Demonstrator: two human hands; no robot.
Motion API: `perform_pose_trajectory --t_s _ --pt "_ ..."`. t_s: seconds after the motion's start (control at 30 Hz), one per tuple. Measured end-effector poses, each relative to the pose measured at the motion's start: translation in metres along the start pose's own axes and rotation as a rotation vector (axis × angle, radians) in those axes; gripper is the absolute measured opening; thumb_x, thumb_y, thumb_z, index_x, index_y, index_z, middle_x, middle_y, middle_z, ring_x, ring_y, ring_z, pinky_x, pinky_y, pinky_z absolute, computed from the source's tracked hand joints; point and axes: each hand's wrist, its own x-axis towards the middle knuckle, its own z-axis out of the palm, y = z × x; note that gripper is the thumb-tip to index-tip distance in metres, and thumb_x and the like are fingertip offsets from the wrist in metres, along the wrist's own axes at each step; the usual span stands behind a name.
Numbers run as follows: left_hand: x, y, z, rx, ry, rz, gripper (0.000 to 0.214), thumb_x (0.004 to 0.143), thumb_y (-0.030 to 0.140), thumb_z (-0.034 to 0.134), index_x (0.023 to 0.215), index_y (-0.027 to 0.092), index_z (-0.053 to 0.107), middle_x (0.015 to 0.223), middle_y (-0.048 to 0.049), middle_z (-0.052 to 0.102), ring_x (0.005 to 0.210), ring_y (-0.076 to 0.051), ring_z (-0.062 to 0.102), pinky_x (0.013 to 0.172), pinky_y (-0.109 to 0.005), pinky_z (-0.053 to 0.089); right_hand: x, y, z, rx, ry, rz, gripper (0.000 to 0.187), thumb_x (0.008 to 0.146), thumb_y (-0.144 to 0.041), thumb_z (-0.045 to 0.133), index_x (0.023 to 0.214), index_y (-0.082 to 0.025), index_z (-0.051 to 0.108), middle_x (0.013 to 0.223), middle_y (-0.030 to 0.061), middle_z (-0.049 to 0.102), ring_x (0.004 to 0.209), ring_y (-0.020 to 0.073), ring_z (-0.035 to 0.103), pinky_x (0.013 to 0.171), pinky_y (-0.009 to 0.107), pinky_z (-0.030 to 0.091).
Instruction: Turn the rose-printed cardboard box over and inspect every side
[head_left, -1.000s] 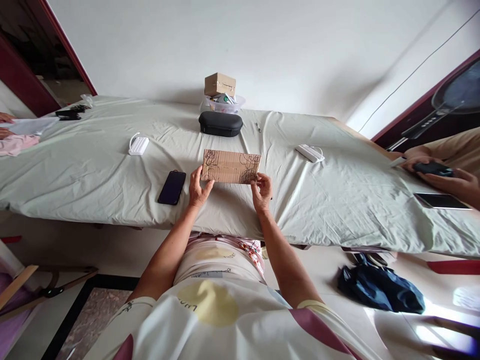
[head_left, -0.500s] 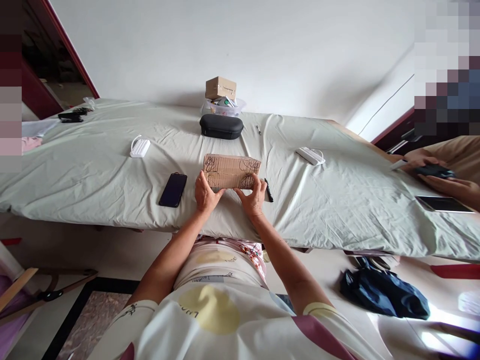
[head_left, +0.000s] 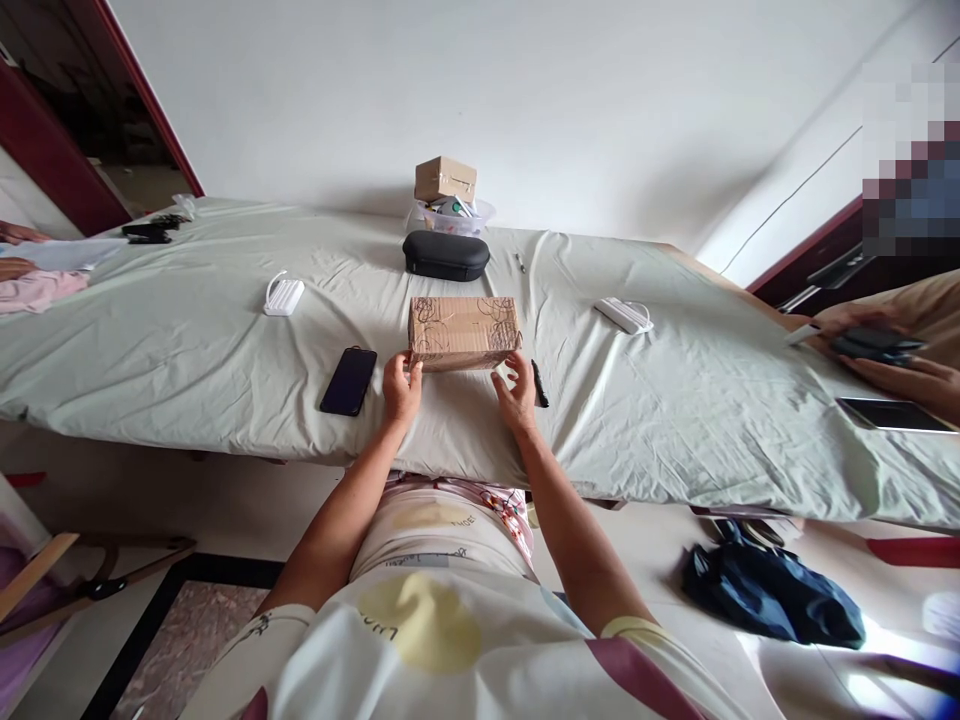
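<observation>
A brown cardboard box [head_left: 464, 325] with scribbled black loops at its corners sits in front of me on the cloth-covered table. My left hand [head_left: 403, 388] grips its near left corner, thumb against the front side. At the near right corner, my right hand [head_left: 516, 390] has its fingers curled on the box, the thumb a little apart from the index finger. Just right of that hand lies a black pen [head_left: 539, 384]. A dark smartphone [head_left: 349, 381] rests left of my left hand. The underside of the box is hidden.
Behind the box are a black zip case [head_left: 446, 257], a plastic tub [head_left: 484, 214] and a smaller carton [head_left: 445, 179]. White power banks lie left [head_left: 284, 296] and right [head_left: 625, 315]. A person's hands [head_left: 892, 350] hold a dark object at right, near a tablet-like device [head_left: 896, 415].
The box has tipped from showing one broad face to showing its top and a narrow front side. My hands have shifted to its near lower corners, the thumbs moving apart.
</observation>
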Motion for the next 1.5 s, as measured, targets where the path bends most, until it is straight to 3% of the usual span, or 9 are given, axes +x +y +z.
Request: perform_pose_trajectory --t_s 0.17,0.4,0.6,0.83,1.1,1.5 --pt "0.001 -0.008 0.006 0.081 -0.092 -0.077 0.021 0.092 0.022 0.069 0.112 0.021 0.062 0.115 -0.0138 0.075 0.112 -0.031 0.073 0.101 -0.046 0.057 -0.001 0.007 0.002 0.029 -0.131 0.048 0.066 0.088 -0.047 0.065 0.147 -0.026 0.045 0.144 0.0150 0.064 0.134 0.0310 0.063 0.104 0.052 0.058" --pt "0.004 -0.012 0.000 0.075 -0.062 -0.049 0.008 0.098 0.031 0.062 0.096 0.023 0.060 0.103 -0.0114 0.073 0.105 -0.030 0.072 0.097 -0.044 0.056 -0.001 0.010 0.000 -0.032 -0.014 0.048 0.060 0.083 -0.044 0.066 0.140 -0.027 0.052 0.113 0.0068 0.069 0.100 0.0237 0.068 0.085 0.041 0.060" --pt "0.002 -0.012 0.002 0.116 -0.059 -0.049 0.009 0.092 0.024 0.068 0.092 0.023 0.060 0.099 -0.0101 0.072 0.104 -0.030 0.071 0.096 -0.045 0.057 0.000 0.024 0.003 -0.134 -0.040 0.114 0.063 0.076 -0.043 0.071 0.134 -0.021 0.059 0.096 0.0036 0.065 0.088 0.0237 0.063 0.084 0.045 0.059" --pt "0.002 -0.009 0.002 0.101 -0.068 -0.053 0.010 0.090 0.021 0.069 0.095 0.023 0.060 0.100 -0.0103 0.072 0.103 -0.030 0.072 0.095 -0.045 0.057 -0.001 0.030 0.003 -0.144 -0.035 0.098 0.058 0.078 -0.043 0.072 0.132 -0.025 0.061 0.095 0.0030 0.067 0.085 0.0229 0.061 0.080 0.042 0.058" --pt "0.002 -0.004 -0.002 0.124 -0.100 -0.090 0.011 0.090 0.020 0.070 0.095 0.022 0.060 0.104 -0.0124 0.072 0.108 -0.032 0.072 0.099 -0.047 0.055 -0.002 0.025 0.001 -0.168 -0.054 0.121 0.058 0.077 -0.040 0.070 0.131 -0.022 0.062 0.094 0.0033 0.067 0.086 0.0239 0.063 0.090 0.048 0.058" --pt "0.004 0.004 -0.010 0.155 -0.153 -0.128 0.006 0.094 0.020 0.066 0.097 0.021 0.062 0.104 -0.0118 0.074 0.105 -0.030 0.073 0.095 -0.043 0.056 -0.001 0.034 0.003 -0.144 -0.037 0.102 0.059 0.077 -0.041 0.070 0.132 -0.023 0.062 0.094 0.0032 0.067 0.085 0.0236 0.062 0.086 0.045 0.057"
